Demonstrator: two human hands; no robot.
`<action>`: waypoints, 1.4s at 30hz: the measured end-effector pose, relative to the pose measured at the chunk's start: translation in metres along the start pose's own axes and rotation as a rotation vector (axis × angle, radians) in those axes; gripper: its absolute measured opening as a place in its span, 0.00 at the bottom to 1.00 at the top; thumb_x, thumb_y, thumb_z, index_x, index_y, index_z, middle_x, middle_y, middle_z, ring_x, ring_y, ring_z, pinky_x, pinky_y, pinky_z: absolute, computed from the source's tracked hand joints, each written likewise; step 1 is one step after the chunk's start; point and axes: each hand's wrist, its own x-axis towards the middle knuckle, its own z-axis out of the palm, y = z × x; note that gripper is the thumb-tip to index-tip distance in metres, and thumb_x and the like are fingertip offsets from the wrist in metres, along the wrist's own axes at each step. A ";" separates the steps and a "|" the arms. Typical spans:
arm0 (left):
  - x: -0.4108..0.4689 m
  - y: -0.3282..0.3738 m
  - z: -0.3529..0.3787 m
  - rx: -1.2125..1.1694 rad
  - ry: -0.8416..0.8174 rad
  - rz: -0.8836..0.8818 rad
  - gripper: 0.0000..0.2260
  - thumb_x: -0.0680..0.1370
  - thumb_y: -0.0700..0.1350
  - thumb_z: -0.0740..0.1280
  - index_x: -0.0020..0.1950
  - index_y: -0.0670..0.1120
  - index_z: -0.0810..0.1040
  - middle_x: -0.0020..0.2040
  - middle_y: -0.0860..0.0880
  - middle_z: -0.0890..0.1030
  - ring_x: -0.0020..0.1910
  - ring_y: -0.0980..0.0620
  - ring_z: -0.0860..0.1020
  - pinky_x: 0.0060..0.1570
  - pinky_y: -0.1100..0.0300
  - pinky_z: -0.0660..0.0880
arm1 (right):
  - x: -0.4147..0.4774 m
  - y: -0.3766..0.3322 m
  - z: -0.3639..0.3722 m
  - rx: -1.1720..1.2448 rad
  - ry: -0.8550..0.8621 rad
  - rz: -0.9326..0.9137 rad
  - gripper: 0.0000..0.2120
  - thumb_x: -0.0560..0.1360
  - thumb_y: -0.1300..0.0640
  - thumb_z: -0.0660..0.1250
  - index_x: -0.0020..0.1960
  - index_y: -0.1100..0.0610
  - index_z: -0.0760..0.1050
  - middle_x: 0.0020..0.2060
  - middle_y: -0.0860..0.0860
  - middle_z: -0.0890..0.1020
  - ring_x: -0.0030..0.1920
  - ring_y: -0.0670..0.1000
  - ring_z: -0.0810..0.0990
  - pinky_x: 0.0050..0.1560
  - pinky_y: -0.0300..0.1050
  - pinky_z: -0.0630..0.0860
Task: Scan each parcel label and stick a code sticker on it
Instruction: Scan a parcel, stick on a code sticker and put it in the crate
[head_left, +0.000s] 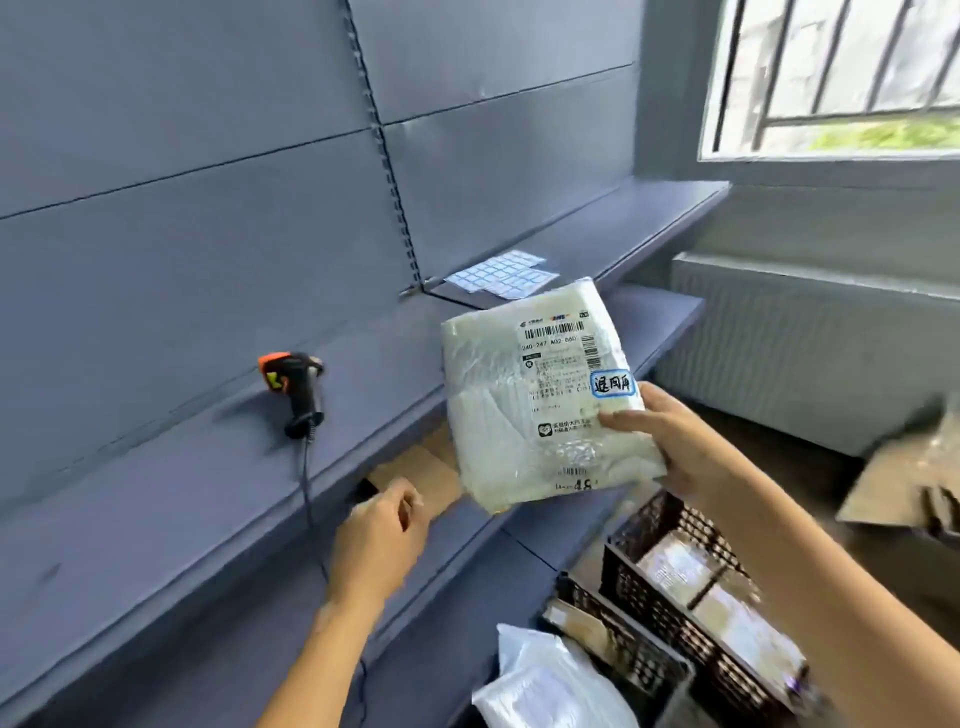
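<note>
White, crinkled plastic film wrapped the parcel, a flat mailer held up at the centre of the frame with its printed shipping label facing the camera. A blue-bordered handwritten sticker sat at the label's right edge. The right hand gripped the parcel by its right side, thumb pressed on the front and fingers hidden behind. The left hand hung at lower centre, fingers loosely curled around nothing, just in front of the grey-blue shelf. An orange-and-black barcode scanner lay on that shelf at centre left, its cable trailing down. Sheets of small stickers rested on the higher ledge, just above the parcel in the frame. Black plastic crates at lower right held more parcels. The mailer looked light and soft, probably padded, since one hand carried it with no sag. Its film seemed slick, so an edge pinch clear of the barcode would likely suit, keeping the label flat and uncreased for scanning.
</note>
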 end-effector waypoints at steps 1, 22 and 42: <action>-0.004 0.020 0.016 0.049 -0.043 0.052 0.08 0.77 0.43 0.61 0.38 0.45 0.74 0.31 0.47 0.77 0.33 0.44 0.75 0.30 0.54 0.67 | -0.018 -0.003 -0.028 0.013 0.055 -0.007 0.28 0.63 0.65 0.69 0.62 0.65 0.69 0.50 0.60 0.83 0.39 0.55 0.84 0.32 0.46 0.81; -0.040 0.312 0.262 0.123 -0.539 0.783 0.08 0.79 0.47 0.58 0.49 0.44 0.72 0.44 0.45 0.81 0.43 0.43 0.78 0.38 0.55 0.70 | -0.221 0.002 -0.332 0.133 0.691 -0.044 0.33 0.64 0.62 0.74 0.67 0.59 0.68 0.57 0.58 0.81 0.55 0.61 0.81 0.50 0.58 0.80; 0.145 0.298 0.368 -0.309 -0.677 -0.146 0.11 0.81 0.47 0.58 0.46 0.45 0.77 0.41 0.47 0.80 0.37 0.51 0.75 0.38 0.58 0.71 | 0.090 -0.027 -0.422 0.004 0.398 0.214 0.31 0.58 0.61 0.76 0.59 0.60 0.71 0.52 0.60 0.83 0.44 0.60 0.84 0.36 0.48 0.81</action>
